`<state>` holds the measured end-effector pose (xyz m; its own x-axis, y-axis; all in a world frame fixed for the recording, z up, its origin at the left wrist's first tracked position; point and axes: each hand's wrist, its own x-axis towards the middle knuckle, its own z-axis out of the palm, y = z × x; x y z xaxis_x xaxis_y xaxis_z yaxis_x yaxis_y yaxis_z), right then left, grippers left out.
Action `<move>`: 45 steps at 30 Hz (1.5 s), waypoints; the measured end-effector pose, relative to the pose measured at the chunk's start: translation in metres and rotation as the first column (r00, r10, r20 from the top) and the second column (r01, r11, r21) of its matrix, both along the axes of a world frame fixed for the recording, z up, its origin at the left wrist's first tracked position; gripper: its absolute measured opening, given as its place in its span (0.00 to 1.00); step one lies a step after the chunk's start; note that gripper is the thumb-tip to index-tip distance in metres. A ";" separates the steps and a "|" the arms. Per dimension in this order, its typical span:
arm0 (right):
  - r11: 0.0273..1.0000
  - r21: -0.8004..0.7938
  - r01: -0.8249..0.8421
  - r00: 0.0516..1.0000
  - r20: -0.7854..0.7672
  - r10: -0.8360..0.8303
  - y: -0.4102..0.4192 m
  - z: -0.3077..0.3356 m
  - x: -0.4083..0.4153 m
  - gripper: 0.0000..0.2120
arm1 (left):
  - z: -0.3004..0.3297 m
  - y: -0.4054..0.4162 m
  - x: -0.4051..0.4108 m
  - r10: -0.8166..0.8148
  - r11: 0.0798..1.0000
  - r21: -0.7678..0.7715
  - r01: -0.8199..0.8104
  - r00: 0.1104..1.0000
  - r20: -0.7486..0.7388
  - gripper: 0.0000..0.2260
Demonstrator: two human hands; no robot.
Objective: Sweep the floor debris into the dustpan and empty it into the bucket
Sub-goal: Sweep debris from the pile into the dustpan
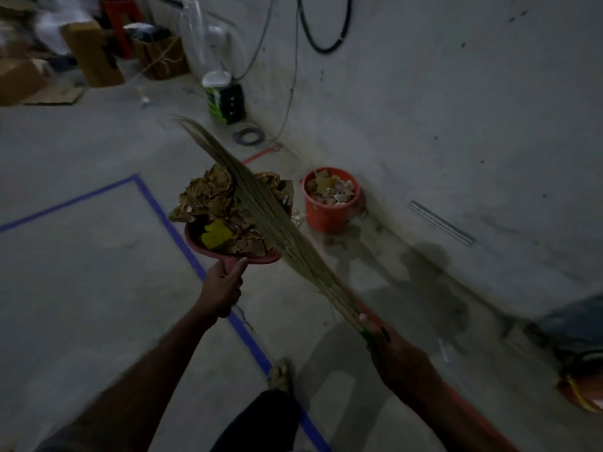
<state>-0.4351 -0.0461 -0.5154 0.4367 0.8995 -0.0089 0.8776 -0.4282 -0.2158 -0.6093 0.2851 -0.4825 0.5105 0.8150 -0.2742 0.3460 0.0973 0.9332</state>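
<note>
Showing the head view: the left hand (222, 288) grips the handle of a red dustpan (261, 257), fingers curled round it with the thumb lying along the top. The dustpan is held off the concrete floor (81, 288) and is heaped with debris (225, 203), mostly brown crumpled scraps and one yellow piece. The right hand (388, 344) has its fingers clenched round the green-wrapped end of a grass broom (274, 216). The broom slants up and to the left, its bristles lying across the right side of the debris pile and reaching past the far edge of the pan. An orange bucket (331, 215) stands on the floor beside the grey wall (456, 109), to the right of and beyond the dustpan, apart from it, already holding paper and card scraps. Blue tape (156, 207) marks a corner on the floor under the left arm. Cardboard boxes (94, 57) stand at the far left, and black cables (323, 44) hang on the wall. A sandalled foot (280, 375) shows at the bottom edge.
</note>
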 end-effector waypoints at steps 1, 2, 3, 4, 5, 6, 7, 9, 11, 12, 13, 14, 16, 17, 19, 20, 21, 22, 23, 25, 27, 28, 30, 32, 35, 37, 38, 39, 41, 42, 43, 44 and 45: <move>1.000 0.021 0.015 1.000 -0.006 -0.015 0.007 0.000 0.010 0.39 | -0.005 0.010 0.018 -0.016 1.000 -0.005 0.016 1.000 0.008 0.16; 0.999 0.042 0.030 1.000 -0.002 -0.030 0.014 0.000 0.021 0.41 | -0.010 0.020 0.035 -0.035 0.999 -0.009 0.036 0.999 0.015 0.15; 0.998 0.050 0.047 0.999 -0.005 -0.047 0.022 0.000 0.031 0.41 | -0.014 0.030 0.052 -0.058 0.998 -0.007 0.058 0.998 0.010 0.15; 0.997 0.057 0.061 0.998 -0.002 -0.061 0.029 0.000 0.040 0.39 | -0.018 0.040 0.069 -0.080 0.997 0.000 0.080 0.997 -0.006 0.15; 0.996 0.057 0.072 0.997 0.004 -0.073 0.034 0.000 0.050 0.38 | -0.022 0.049 0.084 -0.096 0.995 0.002 0.096 0.995 -0.026 0.15; 0.995 0.042 0.088 0.996 0.001 -0.088 0.039 0.000 0.060 0.38 | -0.025 0.057 0.100 -0.105 0.994 -0.008 0.105 0.994 -0.038 0.15; 0.994 0.016 0.104 0.994 -0.017 -0.104 0.044 0.001 0.070 0.38 | -0.028 0.065 0.114 -0.118 0.993 -0.021 0.117 0.992 -0.040 0.15; 0.990 -0.028 0.137 0.990 -0.024 -0.138 0.053 0.000 0.088 0.39 | -0.029 0.081 0.144 -0.148 0.988 -0.039 0.147 0.988 -0.045 0.15; 0.982 -0.019 0.189 0.982 0.005 -0.189 0.069 -0.001 0.106 0.38 | -0.027 0.098 0.173 -0.185 0.982 -0.036 0.183 0.980 -0.071 0.16; 0.979 -0.015 0.202 0.979 0.003 -0.201 0.074 -0.002 0.115 0.38 | -0.027 0.104 0.184 -0.193 0.981 -0.052 0.189 0.978 -0.080 0.16; 0.978 -0.018 0.209 0.978 -0.011 -0.209 0.078 -0.002 0.123 0.38 | -0.026 0.109 0.195 -0.204 0.977 -0.072 0.198 0.975 -0.084 0.16; 0.976 -0.035 0.216 0.976 -0.018 -0.217 0.083 -0.002 0.131 0.38 | -0.028 0.114 0.205 -0.218 0.974 -0.083 0.211 0.972 -0.090 0.16; 0.970 -0.096 0.225 0.972 -0.040 -0.230 0.095 0.000 0.150 0.39 | -0.032 0.125 0.227 -0.231 0.970 -0.099 0.221 0.968 -0.103 0.18; 0.968 -0.111 0.227 0.971 -0.056 -0.234 0.102 0.000 0.162 0.41 | -0.035 0.132 0.238 -0.224 0.971 -0.109 0.213 0.969 -0.102 0.18; 0.968 -0.110 0.226 0.971 -0.053 -0.233 0.111 -0.007 0.188 0.44 | -0.043 0.146 0.261 -0.214 0.972 -0.120 0.202 0.972 -0.098 0.18; 0.968 -0.116 0.222 0.972 -0.051 -0.229 0.116 -0.010 0.202 0.43 | -0.046 0.151 0.271 -0.216 0.971 -0.126 0.203 0.971 -0.098 0.18; 0.969 -0.125 0.212 0.974 -0.052 -0.220 0.120 -0.011 0.216 0.43 | -0.049 0.156 0.282 -0.218 0.970 -0.134 0.204 0.971 -0.097 0.18; 0.971 -0.133 0.200 0.976 -0.060 -0.209 0.125 -0.013 0.230 0.42 | -0.052 0.160 0.293 -0.211 0.970 -0.144 0.196 0.972 -0.099 0.17; 0.972 -0.140 0.190 0.977 -0.073 -0.202 0.130 -0.014 0.245 0.41 | -0.055 0.164 0.304 -0.199 0.971 -0.155 0.182 0.975 -0.103 0.17; 0.972 -0.146 0.187 0.975 -0.091 -0.201 0.139 -0.019 0.278 0.41 | -0.062 0.171 0.330 -0.181 0.974 -0.160 0.162 0.977 -0.110 0.17; 0.974 -0.147 0.173 0.977 -0.103 -0.189 0.145 -0.027 0.314 0.42 | -0.066 0.174 0.359 -0.173 0.977 -0.147 0.155 0.978 -0.118 0.18; 0.974 -0.152 0.165 0.979 -0.097 -0.181 0.148 -0.031 0.333 0.42 | -0.068 0.175 0.374 -0.164 0.979 -0.142 0.147 0.979 -0.122 0.18; 0.975 -0.167 0.147 0.980 -0.112 -0.167 0.153 -0.040 0.375 0.44 | -0.076 0.176 0.404 -0.139 0.982 -0.146 0.118 0.981 -0.136 0.18; 0.977 -0.179 0.118 0.979 -0.145 -0.145 0.156 -0.044 0.418 0.45 | -0.082 0.178 0.434 -0.122 0.982 -0.160 0.098 0.982 -0.147 0.18; 0.975 -0.205 0.084 0.980 -0.161 -0.118 0.158 -0.045 0.479 0.44 | -0.091 0.179 0.480 -0.085 0.981 -0.188 0.051 0.981 -0.177 0.17; 0.975 -0.215 0.055 0.975 -0.200 -0.100 0.155 -0.044 0.516 0.44 | -0.094 0.178 0.511 -0.059 0.977 -0.215 0.017 0.980 -0.190 0.16; 0.974 -0.220 0.043 0.973 -0.213 -0.091 0.154 -0.045 0.534 0.44 | -0.096 0.177 0.527 -0.044 0.975 -0.224 -0.002 0.978 -0.203 0.16; 0.973 -0.227 0.032 0.972 -0.218 -0.083 0.155 -0.046 0.551 0.44 | -0.098 0.176 0.542 -0.030 0.972 -0.232 -0.023 0.975 -0.219 0.16; 0.969 -0.246 0.003 0.975 -0.214 -0.057 0.161 -0.050 0.584 0.45 | -0.104 0.176 0.567 -0.005 0.967 -0.249 -0.057 0.971 -0.240 0.17; 0.966 -0.257 -0.015 0.976 -0.214 -0.041 0.165 -0.052 0.598 0.45 | -0.107 0.177 0.576 0.006 0.964 -0.255 -0.072 0.968 -0.249 0.17; 0.962 -0.270 -0.029 0.975 -0.218 -0.032 0.171 -0.054 0.610 0.46 | -0.110 0.179 0.585 0.016 0.961 -0.263 -0.088 0.963 -0.268 0.17; 0.957 -0.288 -0.041 0.974 -0.225 -0.026 0.177 -0.056 0.621 0.46 | -0.113 0.182 0.593 0.022 0.956 -0.274 -0.105 0.957 -0.290 0.16; 0.950 -0.306 -0.058 0.972 -0.234 -0.015 0.184 -0.058 0.630 0.46 | -0.116 0.186 0.600 0.030 0.949 -0.289 -0.124 0.951 -0.308 0.16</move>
